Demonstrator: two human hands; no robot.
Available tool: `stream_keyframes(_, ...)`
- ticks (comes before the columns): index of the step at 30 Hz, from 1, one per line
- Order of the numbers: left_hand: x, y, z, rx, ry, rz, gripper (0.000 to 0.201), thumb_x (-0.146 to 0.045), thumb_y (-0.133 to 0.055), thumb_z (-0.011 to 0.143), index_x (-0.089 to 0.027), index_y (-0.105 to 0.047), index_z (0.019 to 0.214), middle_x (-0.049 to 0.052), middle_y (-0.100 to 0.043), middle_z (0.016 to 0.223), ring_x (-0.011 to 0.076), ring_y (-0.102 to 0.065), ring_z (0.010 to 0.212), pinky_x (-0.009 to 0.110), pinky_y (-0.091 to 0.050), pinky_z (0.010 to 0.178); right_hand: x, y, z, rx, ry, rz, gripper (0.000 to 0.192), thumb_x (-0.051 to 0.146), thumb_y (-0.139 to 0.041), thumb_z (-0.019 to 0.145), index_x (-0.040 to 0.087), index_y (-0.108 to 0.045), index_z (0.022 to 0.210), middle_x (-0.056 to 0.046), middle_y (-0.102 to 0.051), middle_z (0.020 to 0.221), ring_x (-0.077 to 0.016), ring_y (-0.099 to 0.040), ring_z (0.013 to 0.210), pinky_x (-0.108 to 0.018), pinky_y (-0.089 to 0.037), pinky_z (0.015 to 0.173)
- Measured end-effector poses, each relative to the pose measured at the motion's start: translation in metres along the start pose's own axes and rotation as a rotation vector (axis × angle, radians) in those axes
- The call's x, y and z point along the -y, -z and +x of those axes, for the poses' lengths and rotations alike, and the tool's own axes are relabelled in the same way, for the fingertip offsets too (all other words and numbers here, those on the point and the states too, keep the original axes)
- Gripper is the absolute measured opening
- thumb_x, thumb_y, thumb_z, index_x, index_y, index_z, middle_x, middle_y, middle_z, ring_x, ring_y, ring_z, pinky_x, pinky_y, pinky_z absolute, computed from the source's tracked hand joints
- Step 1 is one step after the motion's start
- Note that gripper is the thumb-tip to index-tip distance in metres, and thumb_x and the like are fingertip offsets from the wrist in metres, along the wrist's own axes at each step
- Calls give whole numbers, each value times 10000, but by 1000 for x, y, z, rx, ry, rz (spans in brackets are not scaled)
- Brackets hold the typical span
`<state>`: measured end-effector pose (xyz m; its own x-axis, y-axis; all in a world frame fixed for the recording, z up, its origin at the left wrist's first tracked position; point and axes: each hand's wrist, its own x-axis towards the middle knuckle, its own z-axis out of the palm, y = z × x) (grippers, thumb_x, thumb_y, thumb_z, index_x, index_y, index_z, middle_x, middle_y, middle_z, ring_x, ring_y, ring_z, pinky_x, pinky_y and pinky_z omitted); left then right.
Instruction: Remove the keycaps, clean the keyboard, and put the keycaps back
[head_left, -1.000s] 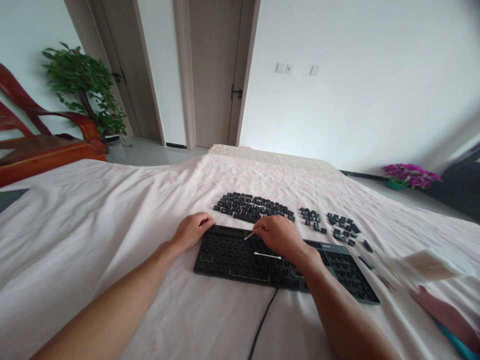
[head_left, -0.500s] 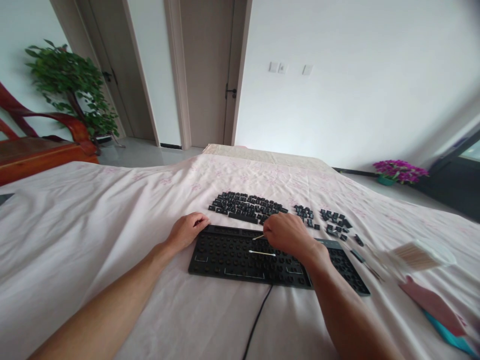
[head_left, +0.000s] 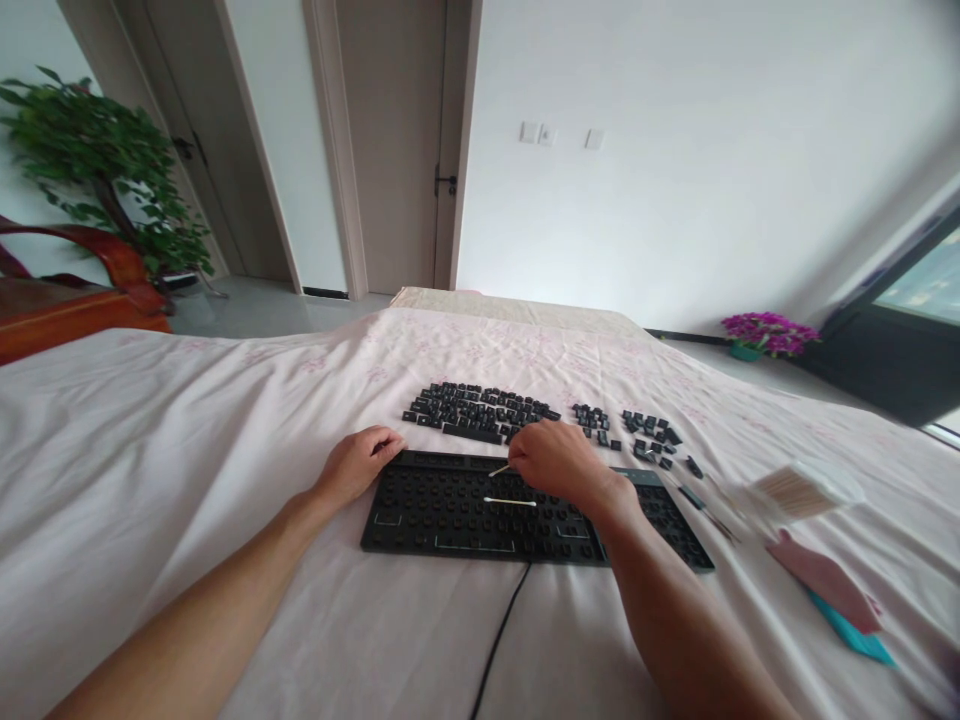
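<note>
A black keyboard (head_left: 457,510) with its keycaps taken off lies on a pale pink cloth, cable trailing toward me. My right hand (head_left: 559,462) rests over its upper middle and pinches a cotton swab (head_left: 499,469), tip pointing left onto the key bed. A second cotton swab (head_left: 510,501) lies loose on the keyboard just below. My left hand (head_left: 356,462) is curled on the keyboard's upper left corner, holding it. Removed black keycaps (head_left: 476,410) are laid out in rows behind the keyboard, with smaller groups of keycaps (head_left: 649,432) to the right.
An open box of cotton swabs (head_left: 799,490) sits at the right, with a pink item (head_left: 825,580) and a teal item (head_left: 851,635) nearer me. A small dark tool (head_left: 694,497) lies beside the keyboard's right end. Wooden chair, plants and doors stand beyond the table.
The view has drifted to the right, so everything sits further left in frame. My right hand stays over the same part of the keyboard with the swab; my left hand stays put.
</note>
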<state>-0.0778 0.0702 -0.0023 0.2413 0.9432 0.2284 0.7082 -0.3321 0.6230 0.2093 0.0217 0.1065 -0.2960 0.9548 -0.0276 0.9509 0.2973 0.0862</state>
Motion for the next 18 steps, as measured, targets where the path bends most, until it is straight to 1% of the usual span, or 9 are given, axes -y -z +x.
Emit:
stream_keyframes(3, 0, 0, 0, 6, 3, 5, 397, -520, -430, 882, -227, -698, 877, 11, -725, 903, 202, -641, 844, 254, -431, 742, 0, -1, 0, 19, 5, -18, 269, 180, -493, 772, 215, -758, 796, -91, -742, 844, -251, -690, 821, -298, -441, 664)
stream_keyframes(6, 0, 0, 0, 6, 5, 7, 396, -523, -431, 883, -229, -697, 874, 7, -724, 898, 200, -640, 842, 256, -426, 739, -4, 4, -2, 48, -25, -31, 263, 167, -498, 768, 202, -757, 798, -106, -743, 857, -261, -694, 839, -311, -459, 690)
stream_keyframes(12, 0, -1, 0, 1, 6, 7, 396, -530, -431, 875, -237, -696, 856, 2, -728, 897, 202, -638, 845, 255, -427, 738, -19, 14, -7, 130, -114, -81, 259, 129, -516, 736, 175, -759, 815, -141, -744, 884, -310, -697, 882, -356, -482, 716)
stream_keyframes(18, 1, -2, 1, -1, 5, 17, 386, -522, -432, 875, -242, -698, 854, 0, -734, 909, 204, -641, 859, 248, -436, 754, -34, 17, -11, 164, -181, -101, 253, 120, -536, 710, 167, -761, 816, -162, -740, 896, -323, -693, 897, -372, -490, 723)
